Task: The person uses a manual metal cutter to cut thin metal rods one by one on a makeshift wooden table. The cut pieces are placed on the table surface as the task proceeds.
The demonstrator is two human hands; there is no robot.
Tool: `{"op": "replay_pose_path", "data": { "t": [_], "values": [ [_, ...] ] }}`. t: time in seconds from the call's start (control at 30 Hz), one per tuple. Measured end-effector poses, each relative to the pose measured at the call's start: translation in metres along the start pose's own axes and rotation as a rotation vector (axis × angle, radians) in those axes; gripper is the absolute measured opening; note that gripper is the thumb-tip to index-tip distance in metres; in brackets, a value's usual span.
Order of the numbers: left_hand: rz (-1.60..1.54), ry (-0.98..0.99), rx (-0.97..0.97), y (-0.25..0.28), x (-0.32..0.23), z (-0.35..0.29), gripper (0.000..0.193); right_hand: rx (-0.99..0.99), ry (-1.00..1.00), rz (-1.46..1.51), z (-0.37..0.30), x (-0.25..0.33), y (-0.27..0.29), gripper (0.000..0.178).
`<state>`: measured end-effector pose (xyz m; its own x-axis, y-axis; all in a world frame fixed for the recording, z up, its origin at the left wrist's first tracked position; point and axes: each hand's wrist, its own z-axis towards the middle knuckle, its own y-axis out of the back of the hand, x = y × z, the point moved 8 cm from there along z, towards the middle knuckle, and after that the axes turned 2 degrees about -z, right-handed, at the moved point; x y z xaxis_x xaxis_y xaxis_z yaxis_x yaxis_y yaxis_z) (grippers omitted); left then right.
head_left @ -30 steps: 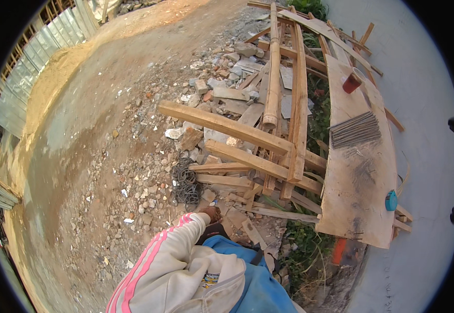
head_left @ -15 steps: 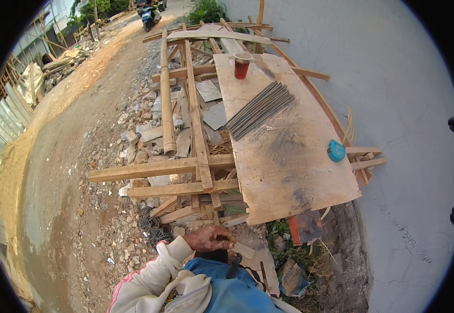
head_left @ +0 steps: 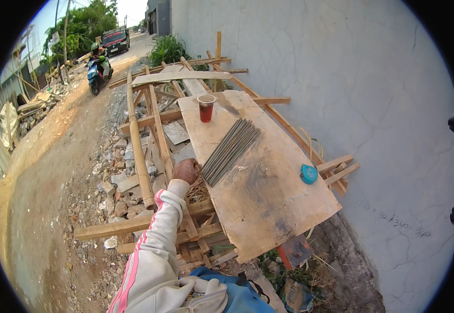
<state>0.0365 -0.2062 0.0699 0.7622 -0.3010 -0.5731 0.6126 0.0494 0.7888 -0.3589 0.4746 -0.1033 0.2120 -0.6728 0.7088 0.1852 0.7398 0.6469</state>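
My left hand [head_left: 187,170], in a white sleeve with pink stripes, reaches to the left edge of a worn plywood board [head_left: 289,208]. Its fingers are curled closed beside the near ends of a bundle of thin dark metal rods [head_left: 231,151]. Whatever the fingertips hold is hidden. The rods lie side by side, slanting across the board. Behind them stands a clear plastic cup [head_left: 206,109] of red drink. A turquoise tape measure [head_left: 308,174] sits at the board's right edge. My right hand is out of view.
Timber beams [head_left: 138,228] and a bamboo pole [head_left: 139,151] surround the board above rubble [head_left: 120,201]. A cracked grey wall [head_left: 362,104] borders the right. On the dirt road, a person rides a motorbike [head_left: 95,75], with a dark car [head_left: 115,41] behind. An orange-sided object [head_left: 293,252] lies below the board.
My left hand has moved from near my waist, forward to the board beside the rods. The view has tilted up and turned right. The motorbike appears nearer, and a car has come into view.
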Motion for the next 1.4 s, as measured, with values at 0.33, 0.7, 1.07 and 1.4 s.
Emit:
{"op": "replay_pose_path", "data": {
  "t": [0.33, 0.7, 1.07, 1.4],
  "values": [
    [-0.68, 0.159, 0.29, -0.058, 0.066, 0.029, 0.022, -0.102, -0.049, -0.092, -0.01, -0.017, -0.019, 0.063],
    [-1.468, 0.281, 0.623, -0.034, 0.019, -0.024, 0.027, -0.157, -0.062, -0.14, -0.02, -0.021, -0.012, 0.066],
    [-1.515, -0.419, 0.903, -0.021, -0.152, -0.131, 0.02, -0.02, -0.207, -0.174, -0.023, -0.011, 0.031, 0.073],
    [-1.417, -0.464, 1.271, -0.106, -0.227, -0.253, 0.028, 0.59, -0.094, 0.32, -0.086, 0.229, 0.024, 0.061]
  ]
}}
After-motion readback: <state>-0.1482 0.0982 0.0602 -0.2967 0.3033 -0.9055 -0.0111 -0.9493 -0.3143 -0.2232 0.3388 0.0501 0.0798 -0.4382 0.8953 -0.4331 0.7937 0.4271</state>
